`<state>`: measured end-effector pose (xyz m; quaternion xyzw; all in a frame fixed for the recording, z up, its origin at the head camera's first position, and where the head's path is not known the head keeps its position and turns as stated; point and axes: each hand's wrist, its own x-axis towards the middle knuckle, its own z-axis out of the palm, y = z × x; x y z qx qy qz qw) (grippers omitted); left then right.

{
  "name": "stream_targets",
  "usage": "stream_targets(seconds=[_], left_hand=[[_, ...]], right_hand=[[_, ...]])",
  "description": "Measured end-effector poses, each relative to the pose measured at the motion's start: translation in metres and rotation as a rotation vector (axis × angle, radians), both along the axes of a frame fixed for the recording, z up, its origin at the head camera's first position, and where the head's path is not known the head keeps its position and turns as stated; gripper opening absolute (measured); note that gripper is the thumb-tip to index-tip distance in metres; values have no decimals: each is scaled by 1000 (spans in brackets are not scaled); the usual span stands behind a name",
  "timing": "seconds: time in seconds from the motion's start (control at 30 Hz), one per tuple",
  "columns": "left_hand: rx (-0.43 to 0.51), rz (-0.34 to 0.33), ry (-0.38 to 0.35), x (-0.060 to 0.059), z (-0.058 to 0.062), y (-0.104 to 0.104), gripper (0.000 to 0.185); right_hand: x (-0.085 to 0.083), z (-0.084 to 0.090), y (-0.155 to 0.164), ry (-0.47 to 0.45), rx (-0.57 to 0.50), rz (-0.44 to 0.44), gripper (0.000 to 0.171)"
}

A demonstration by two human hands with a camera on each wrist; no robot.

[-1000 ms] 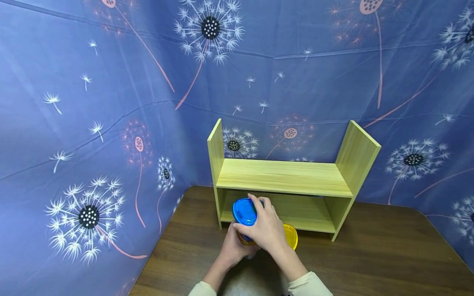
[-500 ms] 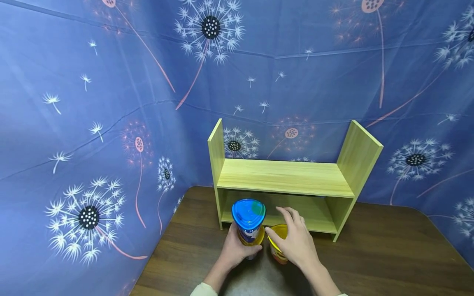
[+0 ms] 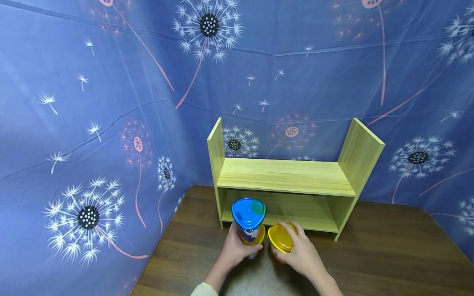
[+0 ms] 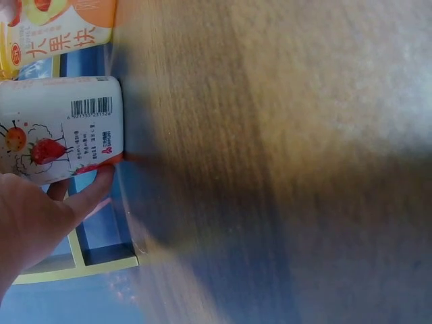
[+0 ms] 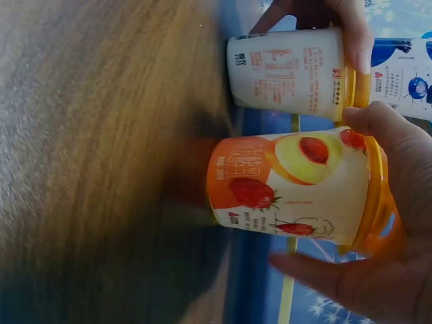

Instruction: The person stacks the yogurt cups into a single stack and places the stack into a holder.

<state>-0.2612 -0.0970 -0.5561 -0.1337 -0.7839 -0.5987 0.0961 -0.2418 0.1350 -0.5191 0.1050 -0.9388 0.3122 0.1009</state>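
Note:
My left hand (image 3: 235,248) grips a white yogurt cup (image 4: 71,128) with a yellow lid, upright on the table. On that lid stands a second yogurt cup (image 3: 249,213), blue-lidded, with blueberries on its side. Just to the right, my right hand (image 3: 303,255) holds a third yogurt cup (image 5: 283,185) from above, orange and white with peach and strawberry pictures. Its yellow lid (image 3: 280,237) shows under the fingers in the head view. In the right wrist view the thumb (image 5: 378,121) lies at the lid's rim and one finger stretches out beside the cup.
Behind the cups stands a light wooden two-tier shelf (image 3: 285,176) with tall side panels. Brown wooden table (image 3: 389,255) extends to both sides. A blue dandelion-print cloth (image 3: 92,123) hangs at the back and left.
My right hand has left the blue-lidded cup, moved right and down, and taken hold of the yellow-lidded cup there. My left hand has kept its grip on the lower cup.

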Motion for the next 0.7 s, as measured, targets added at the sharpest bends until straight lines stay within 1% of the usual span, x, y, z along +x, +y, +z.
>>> stream_targets(seconds=[0.1,0.2,0.27,0.3,0.43,0.5,0.53,0.63,0.7], left_hand=[[17,-3,-17,0,1,1,104],[22,2,-29,0,2,1,104],[26,3,-22,1,3,2,104],[30,2,-20,2,6,2,103],[26,-4,-5,14,26,3,98],[19,-6,-3,19,34,3,96],[9,-4,-2,20,36,3,96],[-7,7,-9,13,21,2,100],[-12,16,-30,8,10,1,101]], right_hand=[[-1,-2,0,14,-47,2,79],[-3,-2,0,32,-65,15,80],[-4,0,1,38,-69,23,79],[-5,1,2,38,-70,24,79],[-4,8,6,37,-84,16,78],[-2,15,8,45,-85,9,78],[-1,19,9,50,-85,7,78],[1,36,12,84,-75,10,77],[2,50,12,100,-66,14,76]])
